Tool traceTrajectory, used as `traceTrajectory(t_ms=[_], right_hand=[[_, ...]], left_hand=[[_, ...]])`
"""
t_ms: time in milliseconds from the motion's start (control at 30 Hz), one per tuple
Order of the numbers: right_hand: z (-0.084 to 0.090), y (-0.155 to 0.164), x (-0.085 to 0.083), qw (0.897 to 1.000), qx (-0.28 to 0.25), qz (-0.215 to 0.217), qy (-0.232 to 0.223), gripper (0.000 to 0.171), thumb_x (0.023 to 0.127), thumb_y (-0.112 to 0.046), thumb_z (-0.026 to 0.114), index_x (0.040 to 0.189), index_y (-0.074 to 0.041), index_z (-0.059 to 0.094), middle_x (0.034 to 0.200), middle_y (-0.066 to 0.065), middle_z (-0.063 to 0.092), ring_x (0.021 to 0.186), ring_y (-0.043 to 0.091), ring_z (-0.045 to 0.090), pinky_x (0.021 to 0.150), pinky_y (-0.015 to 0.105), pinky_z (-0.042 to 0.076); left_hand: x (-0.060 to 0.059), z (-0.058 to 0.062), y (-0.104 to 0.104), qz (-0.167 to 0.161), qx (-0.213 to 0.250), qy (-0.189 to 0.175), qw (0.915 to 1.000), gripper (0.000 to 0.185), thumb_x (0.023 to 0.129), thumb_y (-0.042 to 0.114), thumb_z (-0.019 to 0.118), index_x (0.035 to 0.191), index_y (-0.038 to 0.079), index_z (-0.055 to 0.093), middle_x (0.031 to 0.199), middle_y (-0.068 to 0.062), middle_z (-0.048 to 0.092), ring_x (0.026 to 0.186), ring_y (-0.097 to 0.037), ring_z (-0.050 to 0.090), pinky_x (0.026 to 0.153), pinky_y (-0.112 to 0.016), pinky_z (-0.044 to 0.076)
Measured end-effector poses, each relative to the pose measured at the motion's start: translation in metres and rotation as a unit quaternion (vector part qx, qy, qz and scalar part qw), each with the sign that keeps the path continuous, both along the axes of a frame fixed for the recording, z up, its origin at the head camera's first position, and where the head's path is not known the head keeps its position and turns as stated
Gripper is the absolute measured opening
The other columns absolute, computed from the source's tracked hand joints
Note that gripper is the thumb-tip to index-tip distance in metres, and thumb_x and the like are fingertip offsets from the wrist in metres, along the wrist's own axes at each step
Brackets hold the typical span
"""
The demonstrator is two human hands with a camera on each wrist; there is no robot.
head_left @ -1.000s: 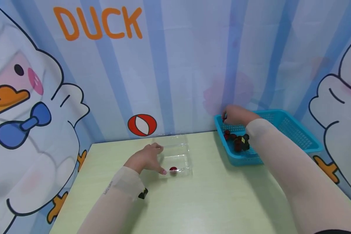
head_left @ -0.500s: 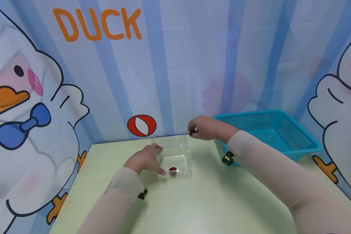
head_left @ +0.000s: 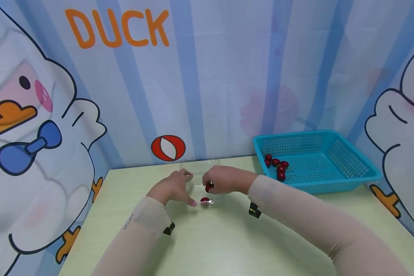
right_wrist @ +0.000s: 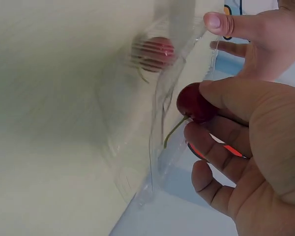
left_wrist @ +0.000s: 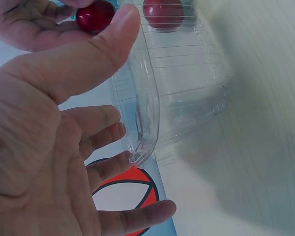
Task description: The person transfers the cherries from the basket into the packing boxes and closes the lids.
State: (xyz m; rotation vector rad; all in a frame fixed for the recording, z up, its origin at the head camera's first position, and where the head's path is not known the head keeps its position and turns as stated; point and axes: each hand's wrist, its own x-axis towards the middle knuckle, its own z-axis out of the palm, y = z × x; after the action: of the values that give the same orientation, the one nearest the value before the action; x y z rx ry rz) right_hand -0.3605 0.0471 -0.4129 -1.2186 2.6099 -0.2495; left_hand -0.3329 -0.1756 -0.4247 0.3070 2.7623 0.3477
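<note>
Our right hand [head_left: 224,180] pinches a cherry [head_left: 209,187] just over the clear box [head_left: 207,184] near the desk's [head_left: 227,237] far edge; our left hand [head_left: 172,188], fingers relaxed, steadies its rim. We should lower the cherry beside the one inside [head_left: 204,200], then release gently.

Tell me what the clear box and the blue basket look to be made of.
Clear box: seemingly thin, glossy transparent plastic; it has ribbed walls, and the cherry inside shows through. Blue basket: apparently rigid moulded plastic with a smooth, evenly coloured turquoise finish; its walls and floor are an even mesh of small holes.
</note>
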Motion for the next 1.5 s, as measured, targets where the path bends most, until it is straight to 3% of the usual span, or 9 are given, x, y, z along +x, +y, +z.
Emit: traceTrajectory(t_ms=[333,567,700,900,1067,1233,1367,1500], right_hand=[[-0.017,-0.011,0.0,0.999,0.007,-0.013,-0.035,0.006,0.106,-0.013,0.081,0.109,-0.014,0.087,0.096,-0.005,0.079,0.086,0.012,0.069,0.09,0.031,0.065],[-0.02,-0.013,0.0,0.999,0.019,-0.025,-0.045,0.023,0.105,-0.017,0.085,0.128,-0.013,0.086,0.12,0.001,0.086,0.107,0.016,0.078,0.108,0.039,0.066],[-0.011,-0.007,-0.005,0.999,0.014,-0.021,-0.038,0.029,0.108,-0.019,0.08,0.136,-0.01,0.082,0.129,0.003,0.084,0.117,0.019,0.078,0.111,0.04,0.065],[0.023,0.017,-0.017,1.0,0.001,-0.017,-0.008,0.026,0.113,-0.019,0.071,0.134,-0.009,0.081,0.131,0.005,0.083,0.122,0.022,0.079,0.112,0.042,0.065],[0.05,0.051,-0.03,0.998,-0.021,-0.058,0.002,0.029,0.114,-0.018,0.069,0.137,-0.005,0.079,0.135,0.012,0.082,0.126,0.028,0.079,0.11,0.045,0.066],[0.068,0.094,-0.053,0.99,-0.04,-0.132,-0.011,0.033,0.115,-0.019,0.066,0.142,-0.001,0.076,0.139,0.018,0.078,0.129,0.034,0.076,0.11,0.051,0.065],[0.073,0.127,-0.07,0.978,-0.059,-0.198,-0.028,0.033,0.114,-0.019,0.067,0.139,0.001,0.075,0.142,0.023,0.075,0.131,0.039,0.072,0.111,0.056,0.063],[0.068,0.156,-0.082,0.97,-0.054,-0.233,-0.032,0.032,0.113,-0.02,0.068,0.136,0.002,0.077,0.145,0.026,0.072,0.13,0.042,0.071,0.109,0.058,0.063]], left_hand=[[-0.001,0.001,0.001,-0.001,-0.007,-0.001,1.0,0.113,0.081,0.045,0.104,0.174,0.018,0.048,0.178,-0.006,0.045,0.161,-0.036,0.043,0.123,-0.064,0.055],[-0.001,-0.001,0.0,-0.005,-0.003,0.002,1.0,0.113,0.08,0.045,0.105,0.174,0.016,0.049,0.177,-0.005,0.046,0.161,-0.035,0.044,0.122,-0.063,0.055],[-0.002,0.0,0.001,-0.004,-0.006,0.0,1.0,0.113,0.08,0.045,0.105,0.174,0.016,0.048,0.178,-0.005,0.045,0.161,-0.035,0.044,0.124,-0.064,0.054],[-0.003,0.0,0.0,0.001,-0.007,-0.002,1.0,0.113,0.081,0.046,0.104,0.175,0.017,0.047,0.18,-0.007,0.043,0.163,-0.036,0.043,0.126,-0.066,0.051],[-0.002,-0.002,-0.001,0.001,-0.001,0.001,1.0,0.112,0.082,0.044,0.104,0.175,0.017,0.047,0.178,-0.007,0.044,0.163,-0.037,0.042,0.125,-0.067,0.052],[-0.002,-0.002,-0.001,-0.004,-0.002,0.005,1.0,0.112,0.082,0.044,0.104,0.175,0.017,0.047,0.178,-0.008,0.045,0.163,-0.037,0.042,0.125,-0.067,0.053],[-0.002,-0.001,0.0,-0.004,-0.001,0.004,1.0,0.112,0.082,0.044,0.104,0.175,0.017,0.047,0.178,-0.008,0.045,0.163,-0.037,0.042,0.125,-0.067,0.052],[-0.001,-0.001,0.001,-0.007,0.0,0.002,1.0,0.112,0.082,0.044,0.104,0.175,0.017,0.047,0.178,-0.008,0.044,0.163,-0.037,0.041,0.126,-0.067,0.052]])
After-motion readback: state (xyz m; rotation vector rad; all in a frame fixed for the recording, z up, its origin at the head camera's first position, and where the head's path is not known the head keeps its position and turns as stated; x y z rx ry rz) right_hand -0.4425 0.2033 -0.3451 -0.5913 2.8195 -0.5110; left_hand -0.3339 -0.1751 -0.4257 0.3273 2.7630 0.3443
